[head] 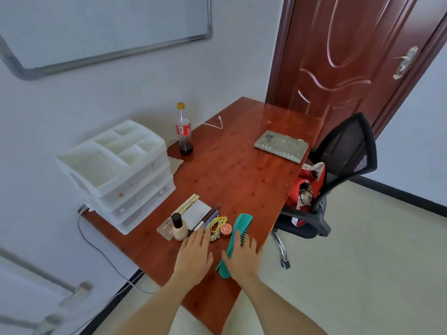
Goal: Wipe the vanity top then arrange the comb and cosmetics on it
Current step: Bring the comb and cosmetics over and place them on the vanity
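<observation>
Arranging looks to be the step in hand: the right hand (242, 255) lies with relaxed fingers on the green comb (238, 234) near the bench (229, 170) edge, the left hand (193, 255) flat and released beside the cosmetics (193, 218), so next the comb likely needs lining up with them

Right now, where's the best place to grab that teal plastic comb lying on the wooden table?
Take the teal plastic comb by its smooth spine and handle end, nearest you, under the right hand. It lies flat, teeth facing right, so pinch across the toothless part from above.
</observation>
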`<state>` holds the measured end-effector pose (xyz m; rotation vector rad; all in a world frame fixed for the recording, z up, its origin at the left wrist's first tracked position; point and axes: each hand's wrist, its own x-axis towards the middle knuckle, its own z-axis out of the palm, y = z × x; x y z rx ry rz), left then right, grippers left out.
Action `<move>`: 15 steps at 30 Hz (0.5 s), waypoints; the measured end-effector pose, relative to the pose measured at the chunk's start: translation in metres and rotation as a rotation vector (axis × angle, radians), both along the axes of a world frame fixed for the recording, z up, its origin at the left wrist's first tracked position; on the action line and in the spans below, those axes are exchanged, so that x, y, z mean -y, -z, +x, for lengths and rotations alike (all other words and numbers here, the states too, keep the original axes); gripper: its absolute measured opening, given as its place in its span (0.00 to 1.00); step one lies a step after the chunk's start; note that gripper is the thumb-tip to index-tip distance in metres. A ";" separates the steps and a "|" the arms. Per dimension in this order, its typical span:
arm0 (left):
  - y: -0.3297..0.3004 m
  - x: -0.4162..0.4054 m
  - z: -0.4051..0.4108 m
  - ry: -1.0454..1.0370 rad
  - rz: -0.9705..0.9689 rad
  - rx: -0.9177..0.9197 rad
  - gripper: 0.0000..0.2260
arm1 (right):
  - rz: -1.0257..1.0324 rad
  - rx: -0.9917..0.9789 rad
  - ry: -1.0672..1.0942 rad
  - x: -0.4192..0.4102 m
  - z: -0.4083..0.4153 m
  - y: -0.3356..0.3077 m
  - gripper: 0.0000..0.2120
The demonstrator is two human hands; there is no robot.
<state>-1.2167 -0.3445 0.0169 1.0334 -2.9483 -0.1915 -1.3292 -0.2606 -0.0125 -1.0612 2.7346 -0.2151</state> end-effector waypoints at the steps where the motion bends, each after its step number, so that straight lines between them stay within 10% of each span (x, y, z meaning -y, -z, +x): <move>1: 0.005 0.006 -0.005 0.005 0.010 0.018 0.26 | -0.011 -0.027 0.026 0.005 -0.001 0.000 0.38; 15: 0.030 0.052 -0.077 0.364 -0.029 -0.002 0.28 | -0.081 0.002 0.161 0.018 -0.037 0.027 0.29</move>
